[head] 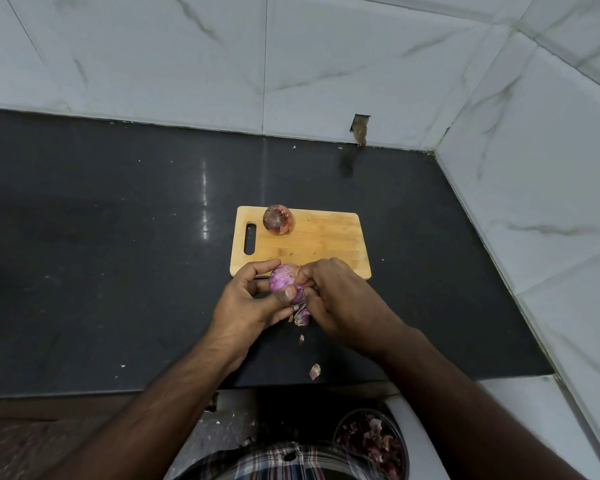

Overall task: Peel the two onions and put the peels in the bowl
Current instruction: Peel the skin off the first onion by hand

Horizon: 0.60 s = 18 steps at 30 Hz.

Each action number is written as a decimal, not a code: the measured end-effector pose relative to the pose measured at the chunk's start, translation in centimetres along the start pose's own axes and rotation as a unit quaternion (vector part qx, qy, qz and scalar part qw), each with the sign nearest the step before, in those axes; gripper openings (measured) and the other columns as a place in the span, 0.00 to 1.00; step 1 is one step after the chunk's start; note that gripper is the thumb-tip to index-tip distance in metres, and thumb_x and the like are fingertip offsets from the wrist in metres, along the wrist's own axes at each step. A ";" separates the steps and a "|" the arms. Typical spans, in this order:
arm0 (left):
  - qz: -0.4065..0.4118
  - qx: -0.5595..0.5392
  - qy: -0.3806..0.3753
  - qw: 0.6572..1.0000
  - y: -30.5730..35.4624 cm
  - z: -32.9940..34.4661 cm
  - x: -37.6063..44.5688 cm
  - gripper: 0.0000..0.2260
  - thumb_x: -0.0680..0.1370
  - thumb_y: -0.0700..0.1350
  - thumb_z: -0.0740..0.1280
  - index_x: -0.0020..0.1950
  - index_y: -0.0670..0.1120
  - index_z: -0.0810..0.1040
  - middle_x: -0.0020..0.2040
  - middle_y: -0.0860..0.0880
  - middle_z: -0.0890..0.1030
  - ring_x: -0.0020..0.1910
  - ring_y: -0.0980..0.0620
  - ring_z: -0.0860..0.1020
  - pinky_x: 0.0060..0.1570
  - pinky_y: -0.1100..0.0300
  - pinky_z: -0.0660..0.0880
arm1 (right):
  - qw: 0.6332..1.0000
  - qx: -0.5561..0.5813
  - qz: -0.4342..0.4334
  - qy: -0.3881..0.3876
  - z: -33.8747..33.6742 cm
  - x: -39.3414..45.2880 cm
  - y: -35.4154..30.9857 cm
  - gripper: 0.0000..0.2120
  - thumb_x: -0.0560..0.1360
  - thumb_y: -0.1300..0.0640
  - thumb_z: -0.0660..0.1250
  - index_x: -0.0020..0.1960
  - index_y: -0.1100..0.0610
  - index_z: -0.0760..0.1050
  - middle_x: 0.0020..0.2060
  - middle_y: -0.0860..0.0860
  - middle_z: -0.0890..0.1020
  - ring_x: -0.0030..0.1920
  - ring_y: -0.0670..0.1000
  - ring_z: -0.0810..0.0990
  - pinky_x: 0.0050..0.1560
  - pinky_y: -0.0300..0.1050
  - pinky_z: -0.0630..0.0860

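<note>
Over a black countertop (pixel 118 237), I hold a half-peeled purple onion (pixel 282 279) between both hands, just off the near edge of the wooden cutting board (pixel 312 244). My left hand (pixel 248 303) cradles it from the left, fingers curled around the far side and thumb pressed across the bared flesh. My right hand (pixel 340 292) closes in from the right, fingertips pinching the loose skin (pixel 301 315) that hangs off the onion's lower end, toward me. The onion's stem-to-root axis appears to run roughly from the board down toward my body, so I judge the strip should tear away along that line, pulled toward my right wrist. The second onion (pixel 279 220) sits unpeeled at the board's far left corner, well apart from both hands, with my left hand the nearer of the two. The bowl (pixel 371 441) waits low at my right, below the counter edge and close against my body, already holding dark red peels; my right hand lies nearer to it, so the freed skin would travel back and down on that side. Two small scraps of peel (pixel 314 371) lie on the counter between my forearms, outside the bowl and yet to be gathered
</note>
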<state>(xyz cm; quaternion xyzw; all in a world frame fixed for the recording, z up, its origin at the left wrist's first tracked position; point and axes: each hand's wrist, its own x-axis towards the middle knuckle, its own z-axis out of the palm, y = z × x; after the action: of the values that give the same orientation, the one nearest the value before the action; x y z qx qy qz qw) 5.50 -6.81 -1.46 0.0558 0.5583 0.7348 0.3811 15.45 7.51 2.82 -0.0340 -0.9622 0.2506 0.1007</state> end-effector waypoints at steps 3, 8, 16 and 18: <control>-0.010 -0.022 0.000 1.000 0.0 0.0 -0.2 0.27 0.67 0.41 0.76 0.66 0.46 0.77 0.59 0.33 0.80 0.53 0.42 0.85 0.50 0.51 0.84 | 1.000 0.017 0.016 -0.002 0.4 -0.4 0.0 0.08 0.78 0.63 0.64 0.56 0.56 0.75 0.48 0.43 0.72 0.50 0.45 0.69 0.48 0.41 0.68; -0.025 -0.061 0.011 0.998 0.1 -0.4 0.0 0.27 0.67 0.42 0.77 0.66 0.45 0.77 0.59 0.34 0.79 0.53 0.41 0.85 0.46 0.54 0.84 | 0.999 0.020 0.020 -0.025 0.9 -1.3 0.1 0.07 0.78 0.60 0.63 0.56 0.54 0.73 0.49 0.46 0.75 0.50 0.46 0.72 0.50 0.46 0.74; -0.043 -0.083 0.002 0.996 1.0 -0.8 -0.2 0.24 0.71 0.42 0.74 0.67 0.45 0.76 0.58 0.36 0.83 0.49 0.40 0.86 0.48 0.53 0.84 | 0.994 0.026 0.107 -0.029 0.5 -2.3 2.6 0.10 0.79 0.61 0.64 0.57 0.49 0.76 0.50 0.41 0.76 0.53 0.43 0.73 0.52 0.38 0.70; -0.047 -0.078 -0.008 0.996 1.1 -0.9 -0.3 0.24 0.71 0.42 0.74 0.67 0.46 0.76 0.57 0.36 0.84 0.47 0.41 0.86 0.46 0.55 0.84 | 0.992 0.036 0.124 -0.004 0.1 -2.1 2.9 0.10 0.79 0.60 0.66 0.57 0.50 0.79 0.50 0.43 0.78 0.52 0.42 0.76 0.51 0.36 0.72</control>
<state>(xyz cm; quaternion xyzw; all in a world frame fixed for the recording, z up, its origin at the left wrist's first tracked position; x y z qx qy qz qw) 4.72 -7.84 -0.72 0.0061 0.4981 0.7570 0.4229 17.53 9.70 0.95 -0.1482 -0.9413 0.2960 0.0658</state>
